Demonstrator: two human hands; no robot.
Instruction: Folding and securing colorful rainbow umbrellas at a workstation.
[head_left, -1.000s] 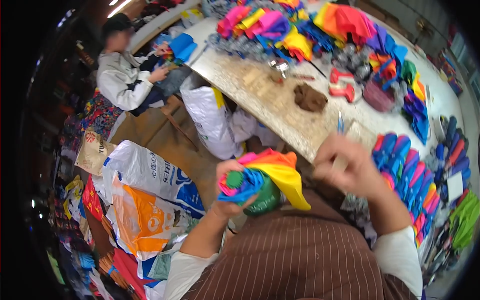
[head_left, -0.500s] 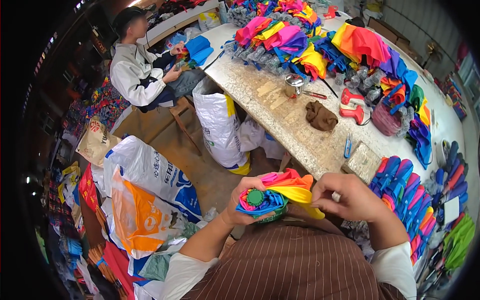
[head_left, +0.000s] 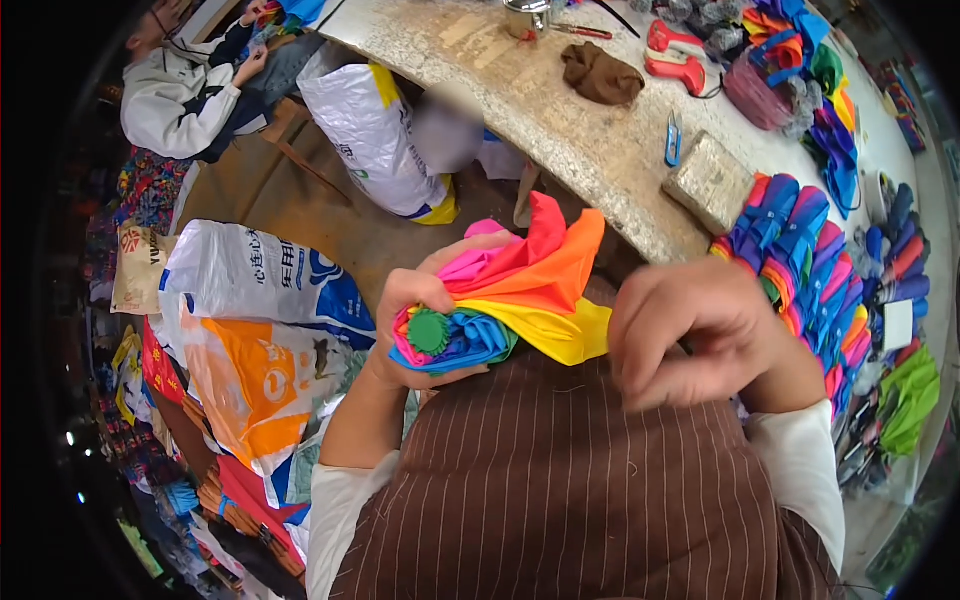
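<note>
My left hand (head_left: 405, 320) grips a folded rainbow umbrella (head_left: 520, 290) near its green round end cap (head_left: 428, 331), with red, orange, yellow, pink and blue panels fanning out to the right. My right hand (head_left: 700, 335) hovers just right of the yellow panel with its fingers curled, and whether it pinches the fabric is unclear. Both hands are held close above my brown pinstriped apron (head_left: 560, 490).
A stone-topped workbench (head_left: 560, 130) ahead carries a brown cloth (head_left: 600, 72), red tool (head_left: 675, 62), blue snips (head_left: 673, 138), a grey block (head_left: 712, 180) and stacks of folded rainbow umbrellas (head_left: 800, 250). Printed sacks (head_left: 260, 330) lie at left. Another seated person (head_left: 190, 85) works at far left.
The umbrella and both hands have come closer to me and lower in view. My right hand has shifted from above the umbrella to its right side.
</note>
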